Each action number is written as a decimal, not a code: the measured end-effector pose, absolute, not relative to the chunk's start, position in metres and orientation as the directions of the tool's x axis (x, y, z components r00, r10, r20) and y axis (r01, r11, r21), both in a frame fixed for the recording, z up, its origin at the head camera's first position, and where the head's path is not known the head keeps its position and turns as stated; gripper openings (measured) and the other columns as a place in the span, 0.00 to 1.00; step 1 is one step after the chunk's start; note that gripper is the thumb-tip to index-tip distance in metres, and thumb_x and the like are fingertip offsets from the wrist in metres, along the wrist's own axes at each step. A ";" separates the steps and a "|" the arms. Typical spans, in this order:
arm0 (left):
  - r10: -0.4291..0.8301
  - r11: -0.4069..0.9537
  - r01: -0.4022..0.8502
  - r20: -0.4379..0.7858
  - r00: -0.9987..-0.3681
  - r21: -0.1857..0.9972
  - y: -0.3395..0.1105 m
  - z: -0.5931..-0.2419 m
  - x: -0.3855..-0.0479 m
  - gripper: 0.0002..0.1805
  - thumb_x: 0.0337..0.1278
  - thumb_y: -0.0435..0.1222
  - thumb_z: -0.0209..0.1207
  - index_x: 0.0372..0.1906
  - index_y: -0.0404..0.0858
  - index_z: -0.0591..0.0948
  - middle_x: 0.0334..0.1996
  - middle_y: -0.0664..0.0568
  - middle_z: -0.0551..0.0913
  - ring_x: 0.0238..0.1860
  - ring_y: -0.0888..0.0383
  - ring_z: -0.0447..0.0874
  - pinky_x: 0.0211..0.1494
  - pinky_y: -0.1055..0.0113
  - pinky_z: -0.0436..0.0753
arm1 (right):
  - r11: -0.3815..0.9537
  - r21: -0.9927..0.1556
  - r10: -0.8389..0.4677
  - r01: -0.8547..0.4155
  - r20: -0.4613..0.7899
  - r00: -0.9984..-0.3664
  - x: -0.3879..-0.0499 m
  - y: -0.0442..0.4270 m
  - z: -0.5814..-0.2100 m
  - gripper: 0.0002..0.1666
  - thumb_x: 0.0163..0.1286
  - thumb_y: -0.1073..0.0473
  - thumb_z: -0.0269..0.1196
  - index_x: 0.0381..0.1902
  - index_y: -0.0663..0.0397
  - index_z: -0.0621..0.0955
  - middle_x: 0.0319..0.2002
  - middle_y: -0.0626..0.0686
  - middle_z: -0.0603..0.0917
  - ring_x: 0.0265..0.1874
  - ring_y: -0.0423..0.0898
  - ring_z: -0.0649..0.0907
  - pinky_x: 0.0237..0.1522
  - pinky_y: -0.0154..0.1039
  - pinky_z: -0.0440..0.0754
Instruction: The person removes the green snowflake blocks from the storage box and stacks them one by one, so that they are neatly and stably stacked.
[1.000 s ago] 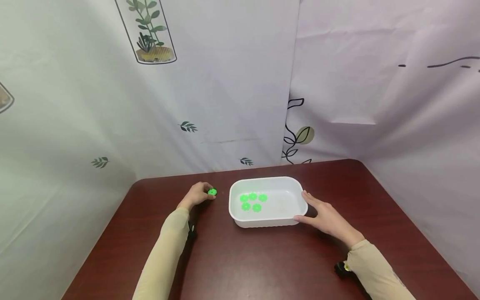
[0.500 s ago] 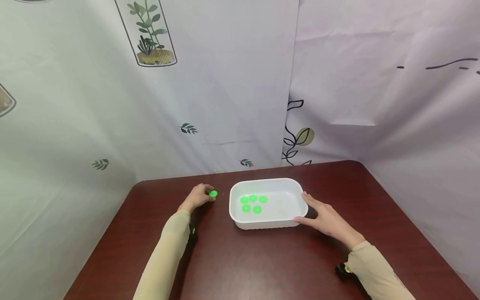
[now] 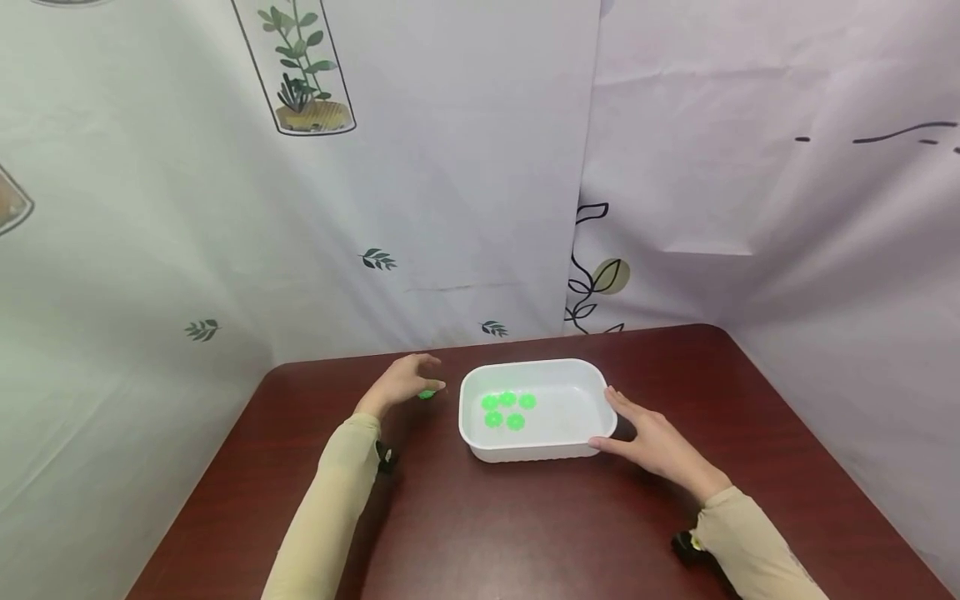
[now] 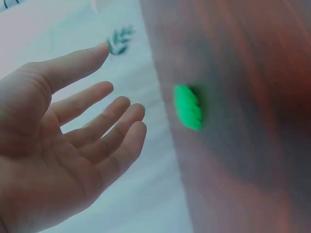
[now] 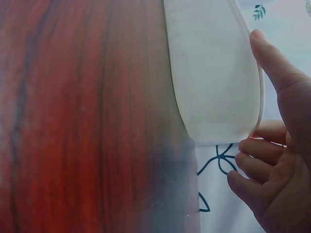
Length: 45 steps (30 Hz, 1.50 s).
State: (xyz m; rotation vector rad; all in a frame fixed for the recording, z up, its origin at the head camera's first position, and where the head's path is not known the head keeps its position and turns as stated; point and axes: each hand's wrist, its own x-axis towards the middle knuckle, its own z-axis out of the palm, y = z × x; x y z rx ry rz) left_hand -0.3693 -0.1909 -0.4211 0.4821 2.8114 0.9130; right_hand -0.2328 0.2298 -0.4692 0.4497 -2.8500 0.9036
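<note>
In the head view my left hand (image 3: pixel 400 383) hovers over a green flower-shaped piece (image 3: pixel 427 394), partly hidden by the fingers. The left wrist view has that hand with its fingers spread and nothing between them, apart from the green piece (image 4: pixel 187 108) lying on the tabletop. My right hand (image 3: pixel 658 443) holds the right end of a white plastic tub (image 3: pixel 532 453), thumb at the front and fingers round the right side. From the right wrist, the thumb lies against the tub's rim (image 5: pixel 261 92). Several green flower-shaped pieces (image 3: pixel 515 422) lie inside the tub's left half.
Both arms reach over a dark red-brown wooden table (image 3: pixel 487 525). A pale cloth (image 3: pixel 465 208) with plant prints hangs just behind its far edge. More cloth stands at the left and right sides.
My left hand has let go of the green flower-shaped piece and risen off it, fingers opening. The piece stays on the table left of the tub. My right hand keeps its place on the tub.
</note>
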 end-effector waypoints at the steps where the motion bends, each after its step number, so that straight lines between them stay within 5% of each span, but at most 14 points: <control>1: 0.352 0.760 0.263 -0.037 -0.935 0.594 -0.188 -0.418 -0.369 0.30 0.60 0.41 0.68 0.65 0.34 0.77 0.61 0.39 0.79 0.63 0.42 0.75 0.62 0.45 0.75 | 0.778 -0.543 -0.245 -0.317 0.202 -0.948 -0.233 0.230 -0.469 0.60 0.58 0.29 0.69 0.76 0.60 0.64 0.74 0.64 0.64 0.70 0.64 0.68 0.63 0.63 0.71; 14: 0.494 0.718 0.441 0.052 -0.868 0.538 -0.131 -0.404 -0.346 0.21 0.60 0.37 0.68 0.58 0.37 0.83 0.46 0.48 0.85 0.45 0.52 0.82 0.48 0.57 0.82 | 0.779 -0.543 -0.234 -0.312 0.210 -0.949 -0.232 0.229 -0.471 0.62 0.56 0.25 0.67 0.76 0.59 0.65 0.74 0.63 0.65 0.70 0.64 0.69 0.63 0.63 0.71; 33: 0.670 0.702 0.631 -0.004 -0.743 0.332 -0.081 -0.423 -0.325 0.15 0.51 0.26 0.70 0.47 0.32 0.86 0.39 0.45 0.86 0.44 0.51 0.83 0.49 0.59 0.81 | 0.780 -0.536 -0.227 -0.323 0.238 -0.944 -0.232 0.228 -0.470 0.60 0.57 0.26 0.68 0.74 0.60 0.67 0.73 0.63 0.66 0.69 0.64 0.70 0.62 0.61 0.72; 45: 0.684 0.723 0.666 -0.051 -0.728 0.182 -0.080 -0.442 -0.325 0.13 0.48 0.31 0.74 0.42 0.38 0.87 0.38 0.52 0.85 0.42 0.56 0.81 0.53 0.64 0.78 | 0.771 -0.538 -0.243 -0.340 0.246 -0.938 -0.232 0.228 -0.472 0.59 0.57 0.28 0.69 0.74 0.62 0.68 0.73 0.63 0.67 0.69 0.64 0.70 0.62 0.62 0.72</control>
